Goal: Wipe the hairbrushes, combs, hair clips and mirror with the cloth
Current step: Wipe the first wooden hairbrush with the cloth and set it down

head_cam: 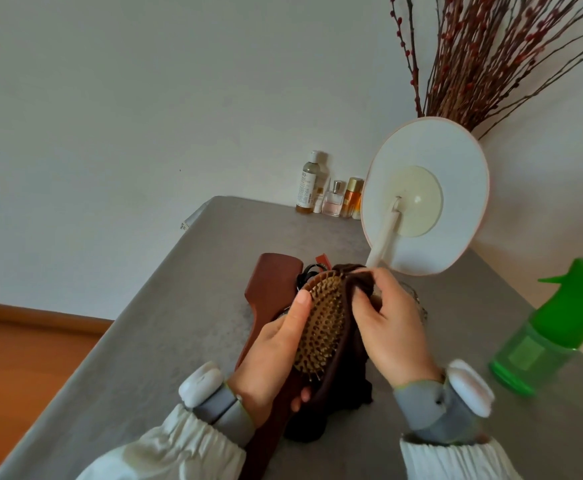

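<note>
Head view puts the oval wooden hairbrush with pale pin bristles at the centre, lifted above the grey table, bristles facing me. Its long axis runs from near-left up to far-right, handle end toward my body. My left hand grips it from the left, thumb along the rim, fingers curled under the handle. The dark brown cloth wraps the brush's right edge and hangs below. My right hand pinches that cloth against the top right rim, so I judge the next stroke runs down that edge toward me. Just behind lies a flat reddish-brown wooden paddle brush; beyond it stands the round white mirror, back toward me. A green spray bottle sits well to the right.
</note>
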{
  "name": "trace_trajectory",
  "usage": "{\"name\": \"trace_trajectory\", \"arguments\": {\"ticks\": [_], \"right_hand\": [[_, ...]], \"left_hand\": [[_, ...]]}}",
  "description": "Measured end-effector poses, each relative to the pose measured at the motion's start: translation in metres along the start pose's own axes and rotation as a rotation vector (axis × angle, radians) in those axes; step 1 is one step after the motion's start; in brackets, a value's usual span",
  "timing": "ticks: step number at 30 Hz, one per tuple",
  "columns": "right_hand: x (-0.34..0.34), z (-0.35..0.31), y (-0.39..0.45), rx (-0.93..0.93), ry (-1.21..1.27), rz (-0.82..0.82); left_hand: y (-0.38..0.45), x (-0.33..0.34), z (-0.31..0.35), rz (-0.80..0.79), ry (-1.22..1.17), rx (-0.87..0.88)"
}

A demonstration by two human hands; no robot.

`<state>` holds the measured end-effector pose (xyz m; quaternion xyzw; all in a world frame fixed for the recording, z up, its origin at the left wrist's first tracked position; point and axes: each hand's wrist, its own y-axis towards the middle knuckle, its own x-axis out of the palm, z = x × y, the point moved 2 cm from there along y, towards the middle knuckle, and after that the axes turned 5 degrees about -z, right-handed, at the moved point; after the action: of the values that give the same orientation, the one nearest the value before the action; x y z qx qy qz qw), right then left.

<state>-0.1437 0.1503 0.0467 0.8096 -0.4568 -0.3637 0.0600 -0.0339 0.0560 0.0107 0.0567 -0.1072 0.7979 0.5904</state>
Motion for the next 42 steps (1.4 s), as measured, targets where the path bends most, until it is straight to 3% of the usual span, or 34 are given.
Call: {"name": "trace_trajectory", "arguments": {"ticks": [3, 6, 8, 12, 17, 21, 24, 27, 31, 34, 39, 42], "right_hand": [[0.0, -0.003, -0.004, 0.05, 0.147, -0.17], [0.005, -0.004, -0.007, -0.022, 0.033, 0.092], [0.01, -0.003, -0.008, -0.026, 0.022, 0.147], [0.018, -0.006, -0.009, 0.037, 0.226, -0.175], [0.02, -0.008, -0.013, 0.035, 0.21, 0.003], [0.031, -0.017, -0.018, 0.057, 0.464, -0.252], [0.03, -0.017, -0.017, 0.098, 0.596, -0.328], [0.032, -0.012, -0.018, 0.113, 0.583, -0.44], [0.038, -0.012, -0.018, 0.129, 0.652, -0.336], [0.038, -0.014, -0.019, 0.108, 0.604, -0.198], [0.052, -0.02, -0.029, 0.081, 0.587, -0.308], [0.051, -0.021, -0.026, 0.035, 0.514, -0.137]], "left_hand": [[-0.001, 0.002, -0.001, 0.017, -0.036, -0.002], [0.0, 0.003, 0.0, 0.043, -0.05, 0.035], [0.0, 0.002, 0.001, 0.078, -0.045, 0.053], [-0.001, -0.001, 0.003, 0.165, -0.103, 0.064], [0.004, -0.003, 0.004, 0.24, -0.117, 0.124], [0.006, -0.009, 0.0, 0.329, -0.164, 0.153], [0.007, -0.007, -0.003, 0.336, -0.182, 0.171], [0.011, -0.007, -0.005, 0.286, -0.296, 0.165], [0.013, -0.007, -0.003, 0.281, -0.449, 0.163], [0.014, -0.004, -0.001, 0.272, -0.382, 0.206], [0.012, -0.012, 0.0, 0.35, -0.373, 0.233], [0.016, -0.01, -0.003, 0.397, -0.307, 0.255]]}}
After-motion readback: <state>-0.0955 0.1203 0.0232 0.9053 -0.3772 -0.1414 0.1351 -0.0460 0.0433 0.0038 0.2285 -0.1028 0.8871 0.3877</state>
